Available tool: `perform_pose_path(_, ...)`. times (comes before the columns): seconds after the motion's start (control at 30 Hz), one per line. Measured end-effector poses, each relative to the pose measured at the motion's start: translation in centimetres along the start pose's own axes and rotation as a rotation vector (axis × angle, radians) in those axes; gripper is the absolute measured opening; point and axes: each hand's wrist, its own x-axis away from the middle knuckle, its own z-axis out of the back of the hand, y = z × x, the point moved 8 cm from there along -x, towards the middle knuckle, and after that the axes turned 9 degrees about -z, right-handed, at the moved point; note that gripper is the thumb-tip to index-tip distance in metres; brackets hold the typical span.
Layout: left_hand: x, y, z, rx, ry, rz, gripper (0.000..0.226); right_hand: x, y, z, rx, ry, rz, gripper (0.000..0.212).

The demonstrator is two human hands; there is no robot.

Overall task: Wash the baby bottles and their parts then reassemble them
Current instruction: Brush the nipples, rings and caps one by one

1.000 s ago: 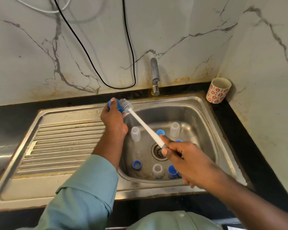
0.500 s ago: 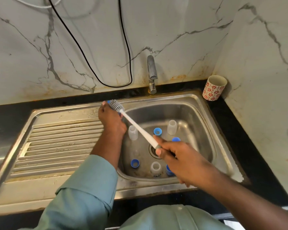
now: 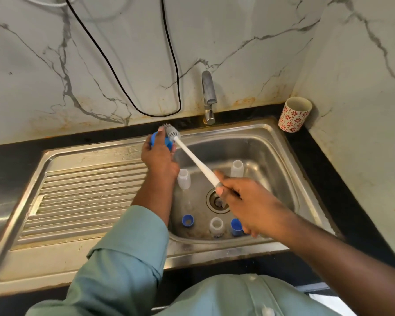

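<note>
**A:** What is the left hand doing?

**B:** Its grip is curled tight around a blue bottle part. It holds it up over the back rim of the sink, near the middle of the frame.

**A:** And the right hand?

**B:** Its grip is closed around the end of a white brush. The bristly gray head of the brush touches the blue part, right by the fingers of the left hand.

**A:** Where are the other bottle things?

**B:** Down in the sink bowl. One clear bottle stands just under the left wrist. Another clear bottle stands at the back, to the right of the brush handle. A third clear bottle stands at the front, below the drain. A blue cap sits to its left. Another blue piece sits to its right, partly hidden by the right hand.

**A:** What else is there?

**B:** A tap stands behind the sink. A cup with red flowers sits on the dark counter in the upper right. A black wire hangs on the wall.
</note>
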Motion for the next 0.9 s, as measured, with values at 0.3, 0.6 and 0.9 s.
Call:
perform_pose_path(0.3,0.5,-1.1,0.6,0.136,-0.022,0.132,0.02,1.0,0.8,0.0,-0.093,-0.03,-0.027,0.018)
perform_pose_path(0.6,1.1,-1.1,-0.9,-0.068,-0.294,0.12,0.032,1.0,0.8,1.1,-0.101,0.037,0.004,0.022)
perform_pose_path(0.9,1.5,-2.3,-0.1,0.028,-0.163,0.14,0.024,0.5,1.2,0.8,-0.063,0.012,-0.041,0.021)
